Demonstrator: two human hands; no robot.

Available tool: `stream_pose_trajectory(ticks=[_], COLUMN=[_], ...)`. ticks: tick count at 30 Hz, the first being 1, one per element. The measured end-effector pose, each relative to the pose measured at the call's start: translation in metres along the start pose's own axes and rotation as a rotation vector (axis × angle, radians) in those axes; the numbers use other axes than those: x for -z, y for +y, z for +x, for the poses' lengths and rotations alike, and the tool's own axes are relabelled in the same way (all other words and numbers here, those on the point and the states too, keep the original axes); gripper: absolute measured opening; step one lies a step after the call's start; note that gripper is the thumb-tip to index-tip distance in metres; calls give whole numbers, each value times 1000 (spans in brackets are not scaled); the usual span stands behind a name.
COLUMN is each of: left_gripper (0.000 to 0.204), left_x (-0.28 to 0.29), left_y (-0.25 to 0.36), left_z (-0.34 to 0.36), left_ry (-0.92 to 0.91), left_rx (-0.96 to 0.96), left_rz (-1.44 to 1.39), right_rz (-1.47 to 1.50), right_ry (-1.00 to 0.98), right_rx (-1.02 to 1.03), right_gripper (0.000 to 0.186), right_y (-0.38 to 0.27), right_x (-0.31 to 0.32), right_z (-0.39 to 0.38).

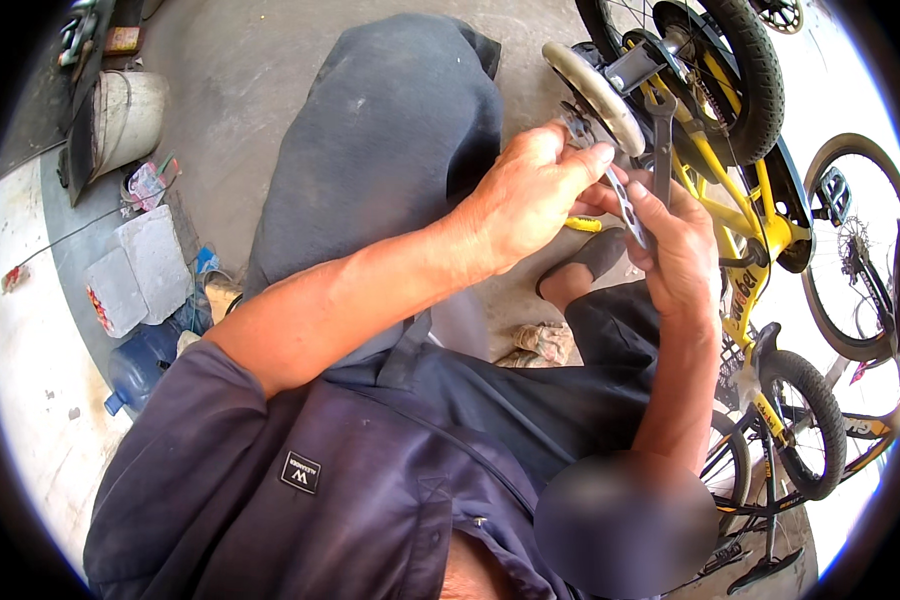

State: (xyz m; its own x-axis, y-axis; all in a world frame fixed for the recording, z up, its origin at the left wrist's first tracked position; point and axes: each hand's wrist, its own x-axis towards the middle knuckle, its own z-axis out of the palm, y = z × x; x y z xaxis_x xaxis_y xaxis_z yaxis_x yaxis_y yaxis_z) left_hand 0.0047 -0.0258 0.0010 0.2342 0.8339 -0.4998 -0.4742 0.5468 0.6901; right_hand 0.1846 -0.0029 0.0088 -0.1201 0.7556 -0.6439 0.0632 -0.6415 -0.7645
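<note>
My left hand (535, 190) is closed, pinching a flat silver metal strip with slots (627, 208) near its upper end. My right hand (682, 235) is closed too. It grips an open-ended wrench (662, 130) that points upward, and its fingers also touch the lower part of the strip. Just beyond my left fingertips stands a small wheel with a pale tyre (595, 98). Some small parts by those fingertips are too hidden to tell. The wheel is beside the yellow bicycle frame (715, 155), close to a larger black tyre (755, 75).
More bicycles (855, 250) crowd the right side. A yellow object (582, 224) lies on the floor below my hands. To the left are a whitish bucket (130, 118), grey slabs (155, 262) and a blue plastic bottle (148, 362). My knee (390, 110) rises left of the work.
</note>
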Motion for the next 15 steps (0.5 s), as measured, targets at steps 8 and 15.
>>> stream_pose_trajectory(ticks=[8,15], left_gripper=[38,33], left_x=[15,18], left_y=[4,-6], left_z=[-4,2], left_ry=[-15,-21], left_rx=[-52,-139], left_rz=[200,20], right_rz=[186,311], right_ry=[-49,-101], right_rx=[-75,-109], right_gripper=[13,13], right_y=[-1,-2], right_x=[5,10], right_z=[1,4])
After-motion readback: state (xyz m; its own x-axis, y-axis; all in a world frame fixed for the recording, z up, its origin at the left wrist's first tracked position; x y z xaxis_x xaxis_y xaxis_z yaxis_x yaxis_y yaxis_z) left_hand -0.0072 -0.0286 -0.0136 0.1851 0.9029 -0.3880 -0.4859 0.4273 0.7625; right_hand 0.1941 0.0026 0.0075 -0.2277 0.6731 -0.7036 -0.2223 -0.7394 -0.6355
